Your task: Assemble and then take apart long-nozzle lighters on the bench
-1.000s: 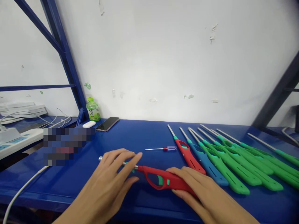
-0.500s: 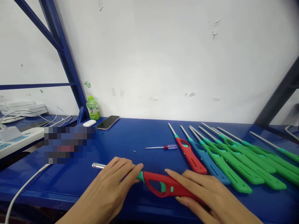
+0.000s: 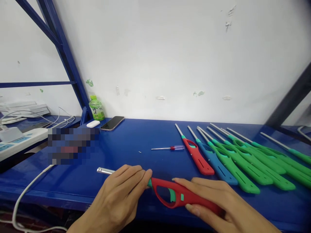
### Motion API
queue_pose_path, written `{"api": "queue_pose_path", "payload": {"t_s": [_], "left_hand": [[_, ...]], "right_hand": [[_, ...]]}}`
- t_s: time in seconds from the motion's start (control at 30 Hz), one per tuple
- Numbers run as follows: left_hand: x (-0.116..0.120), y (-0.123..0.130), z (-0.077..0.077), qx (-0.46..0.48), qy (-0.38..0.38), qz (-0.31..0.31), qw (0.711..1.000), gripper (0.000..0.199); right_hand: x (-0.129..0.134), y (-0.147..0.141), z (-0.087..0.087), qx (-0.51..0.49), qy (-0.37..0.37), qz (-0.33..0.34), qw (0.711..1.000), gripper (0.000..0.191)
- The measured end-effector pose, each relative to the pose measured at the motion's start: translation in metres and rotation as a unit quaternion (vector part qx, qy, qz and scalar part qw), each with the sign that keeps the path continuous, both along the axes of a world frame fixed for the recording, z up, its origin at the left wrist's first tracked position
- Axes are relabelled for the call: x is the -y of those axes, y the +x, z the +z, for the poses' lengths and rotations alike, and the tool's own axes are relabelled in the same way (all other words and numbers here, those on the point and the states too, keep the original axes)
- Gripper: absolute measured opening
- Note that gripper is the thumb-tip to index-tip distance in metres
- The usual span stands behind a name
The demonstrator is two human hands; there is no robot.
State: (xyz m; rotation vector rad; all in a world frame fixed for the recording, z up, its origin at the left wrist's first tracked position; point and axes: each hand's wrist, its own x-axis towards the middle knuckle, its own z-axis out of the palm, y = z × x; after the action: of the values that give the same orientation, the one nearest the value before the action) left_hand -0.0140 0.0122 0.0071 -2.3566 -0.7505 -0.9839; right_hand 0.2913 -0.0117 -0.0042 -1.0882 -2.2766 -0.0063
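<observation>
A red long-reach gas lighter (image 3: pixel 163 193) is held level across the table's front edge, its metal tip pointing left. My left hand (image 3: pixel 122 191) is closed around its metal tube, close to the green collar, hiding most of the tube. Around the red handle, my right hand (image 3: pixel 216 200) is closed with thumb below and fingers on top. A green trigger shows in the handle's opening. Beyond my hands lie a small screwdriver (image 3: pixel 167 148) with a purple and red handle and a tiny metal pin (image 3: pixel 139 152).
Another red lighter (image 3: pixel 198 157), a blue lighter (image 3: pixel 218 163) and several green lighters (image 3: pixel 252 166) lie fanned at right on the blue table (image 3: pixel 136 134). At back left are a phone (image 3: pixel 112 123), a white case (image 3: pixel 93 124) and a green bottle (image 3: pixel 96 108). A power strip (image 3: pixel 26 139) stands far left.
The camera view has tilted down slightly and things sit a little higher. Both hands keep their grip on the red lighter, which has shifted slightly to the right.
</observation>
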Motion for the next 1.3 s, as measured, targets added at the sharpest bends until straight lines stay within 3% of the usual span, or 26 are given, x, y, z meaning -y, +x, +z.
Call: {"api": "queue_pose_path", "payload": {"t_s": [0.27, 0.53, 0.87, 1.03, 1.2, 1.3], "left_hand": [[0.006, -0.002, 0.001, -0.006, -0.050, 0.011, 0.999, 0.045], [0.006, 0.009, 0.001, -0.003, -0.106, 0.009, 0.994, 0.030], [0.002, 0.003, -0.017, 0.022, -0.115, 0.011, 0.993, 0.033], [-0.002, 0.001, -0.014, 0.035, -0.110, -0.011, 0.993, 0.033], [-0.004, -0.010, -0.015, 0.042, -0.079, 0.020, 0.996, 0.034], [-0.004, -0.013, -0.017, 0.046, -0.069, 0.040, 0.996, 0.035]], "right_hand": [[-0.011, -0.004, 0.000, -0.026, -0.022, 0.016, 0.999, 0.045], [-0.018, -0.011, 0.000, -0.082, 0.020, 0.046, 0.995, 0.034], [-0.017, -0.009, 0.005, -0.044, -0.005, 0.101, 0.994, 0.039], [-0.017, -0.011, 0.003, -0.040, 0.002, 0.062, 0.997, 0.038], [-0.016, -0.011, 0.004, -0.025, -0.082, -0.001, 0.996, 0.048], [-0.015, -0.010, 0.005, -0.037, -0.109, -0.007, 0.993, 0.049]]}}
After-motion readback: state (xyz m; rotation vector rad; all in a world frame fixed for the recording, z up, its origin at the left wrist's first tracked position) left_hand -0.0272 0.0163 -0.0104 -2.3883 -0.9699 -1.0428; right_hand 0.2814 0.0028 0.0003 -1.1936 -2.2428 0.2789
